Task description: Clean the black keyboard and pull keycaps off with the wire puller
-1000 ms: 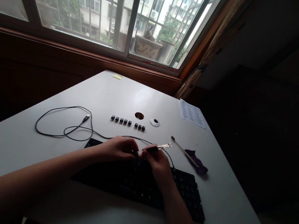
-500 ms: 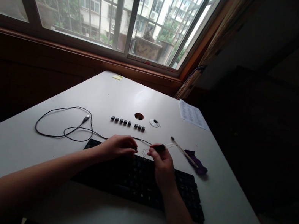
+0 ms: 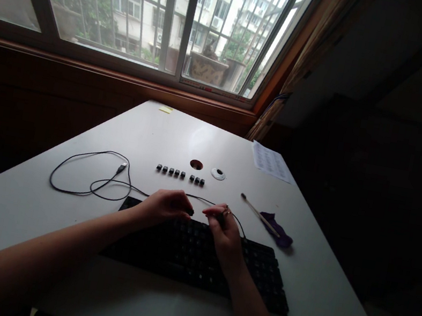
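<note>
A black keyboard [image 3: 255,275] lies across the white table [image 3: 22,212] in front of me. My left hand [image 3: 165,207] rests on its far edge with the fingers curled; a small dark bit shows at the fingertips, too small to name. Just to the right, my right hand [image 3: 224,231] hovers over the keys, fingers pinched round a thin metal tool [image 3: 226,211], of which only a glint shows. A row of several loose black keycaps [image 3: 180,174] lies on the table beyond both hands.
The keyboard's black cable [image 3: 80,178] loops to the left and ends in a USB plug [image 3: 122,167]. A round table hole [image 3: 196,164] and its white cap [image 3: 218,173] sit behind the keycaps. A thin stick [image 3: 258,214], purple cloth [image 3: 279,233] and paper sheet [image 3: 271,161] lie to the right.
My hands were joined at the metal tool, which stuck out to the right. They have drawn apart, and the tool is now tucked into my right hand, close above the keyboard.
</note>
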